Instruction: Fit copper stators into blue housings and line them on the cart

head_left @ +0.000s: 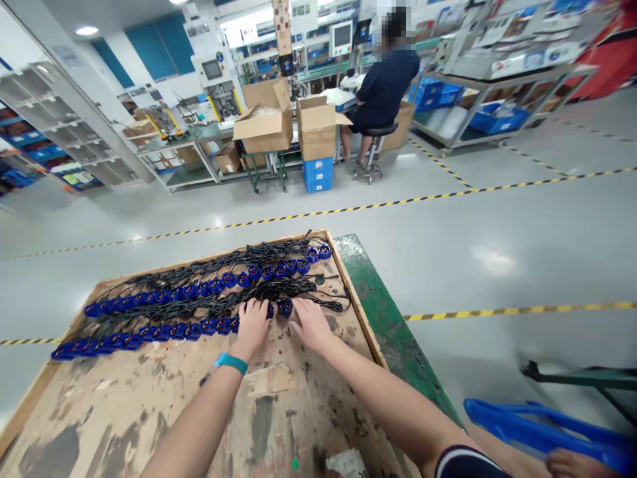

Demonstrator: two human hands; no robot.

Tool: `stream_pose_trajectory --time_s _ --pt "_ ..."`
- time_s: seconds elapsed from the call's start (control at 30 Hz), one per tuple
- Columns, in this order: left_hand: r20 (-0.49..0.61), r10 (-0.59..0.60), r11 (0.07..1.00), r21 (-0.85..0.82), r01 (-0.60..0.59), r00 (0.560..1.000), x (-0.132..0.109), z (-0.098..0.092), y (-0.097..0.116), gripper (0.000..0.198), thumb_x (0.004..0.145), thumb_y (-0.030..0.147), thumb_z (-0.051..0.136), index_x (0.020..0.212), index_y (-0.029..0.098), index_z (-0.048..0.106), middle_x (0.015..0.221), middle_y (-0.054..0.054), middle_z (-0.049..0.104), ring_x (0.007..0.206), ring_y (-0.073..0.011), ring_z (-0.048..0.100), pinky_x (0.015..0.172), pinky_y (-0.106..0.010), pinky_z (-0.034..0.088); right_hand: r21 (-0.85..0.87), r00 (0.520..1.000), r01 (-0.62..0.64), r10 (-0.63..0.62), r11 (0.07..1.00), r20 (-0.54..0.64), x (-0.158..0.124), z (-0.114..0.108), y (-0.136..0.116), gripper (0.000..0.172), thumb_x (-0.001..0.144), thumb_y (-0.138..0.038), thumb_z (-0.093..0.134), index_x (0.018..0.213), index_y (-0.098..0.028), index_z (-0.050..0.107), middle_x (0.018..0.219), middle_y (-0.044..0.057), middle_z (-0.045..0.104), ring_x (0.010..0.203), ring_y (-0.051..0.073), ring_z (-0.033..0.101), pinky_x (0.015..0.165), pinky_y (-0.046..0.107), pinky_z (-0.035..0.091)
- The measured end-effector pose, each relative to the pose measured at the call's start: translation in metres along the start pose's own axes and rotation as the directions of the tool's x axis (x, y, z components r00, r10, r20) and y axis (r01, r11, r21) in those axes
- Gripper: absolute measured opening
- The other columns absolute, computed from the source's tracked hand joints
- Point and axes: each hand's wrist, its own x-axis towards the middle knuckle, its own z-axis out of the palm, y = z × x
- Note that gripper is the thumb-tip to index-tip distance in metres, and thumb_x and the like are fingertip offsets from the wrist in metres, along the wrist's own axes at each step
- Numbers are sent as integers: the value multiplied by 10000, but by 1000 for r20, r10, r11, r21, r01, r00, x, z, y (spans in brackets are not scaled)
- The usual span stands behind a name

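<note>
Two rows of small blue motor parts with black wires lie on a worn wooden board (149, 398): a far row (209, 287) and a near row (144, 334). My left hand (253, 325), with a teal wristband, rests fingers down on the right end of the near row, touching a blue part. Just to its right, my right hand (311, 323) lies flat on the board, fingers stretched toward a single blue part (284, 306) and its black wires (279, 289). Neither hand has anything lifted.
The board sits on a green metal table (393, 325). A blue plastic crate (542, 435) is at lower right. Across a grey floor with yellow-black tape lines, a person (385, 86) sits on a stool by cardboard boxes (288, 123) and benches.
</note>
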Motion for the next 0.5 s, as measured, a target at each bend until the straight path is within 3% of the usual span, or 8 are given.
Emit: stream_pose_trajectory --time_s 0.07,0.13,0.27,0.33,0.4,0.5 --pt "-14 16 1000 8 -15 1000 -2 -1 -2 523 884 250 664 1384 128 570 1279 -199 633 1313 -371 485 1132 -554 344 -60 983 -182 181 982 -9 -18 -8 4 298 973 -287 534 1205 -130 636 1180 172 667 1138 308 531 989 434 368" --pt "-41 25 1000 15 -24 999 -2 0 -3 559 893 271 654 1418 115 546 1340 -232 590 1333 -390 465 1117 -550 357 -102 949 -314 315 944 -5 -24 -17 13 245 970 -279 511 1047 -125 684 1054 188 676 1074 324 548 963 454 376" --pt "-109 169 985 38 -166 980 8 4 6 671 926 272 603 1560 265 384 1583 -212 376 1445 -393 357 1145 -568 307 -107 937 -349 347 931 -36 -12 -37 20 252 911 -262 599 1122 -152 680 1253 185 630 1207 318 502 1036 442 358" --pt "-99 303 953 43 -300 948 15 6 13 650 934 262 590 1549 338 394 1614 -180 347 1451 -384 359 1157 -584 275 -95 928 -371 367 924 -61 -15 -44 3 283 904 -261 614 1166 -169 669 1331 165 602 1261 295 483 1066 413 353" --pt "-73 378 925 54 -375 923 22 6 19 575 944 242 563 1507 314 471 1573 -199 405 1407 -380 417 1159 -590 258 -73 911 -411 405 909 -77 -35 -43 -29 232 919 -261 597 1113 -168 684 1256 145 648 1196 264 541 1030 369 396" --pt "-48 398 915 89 -393 916 29 2 22 471 969 208 490 1431 252 570 1414 -233 540 1278 -356 522 1132 -558 288 -12 885 -464 463 886 -51 -102 -15 -89 98 873 -186 625 925 -188 708 962 46 727 907 175 638 823 247 472"
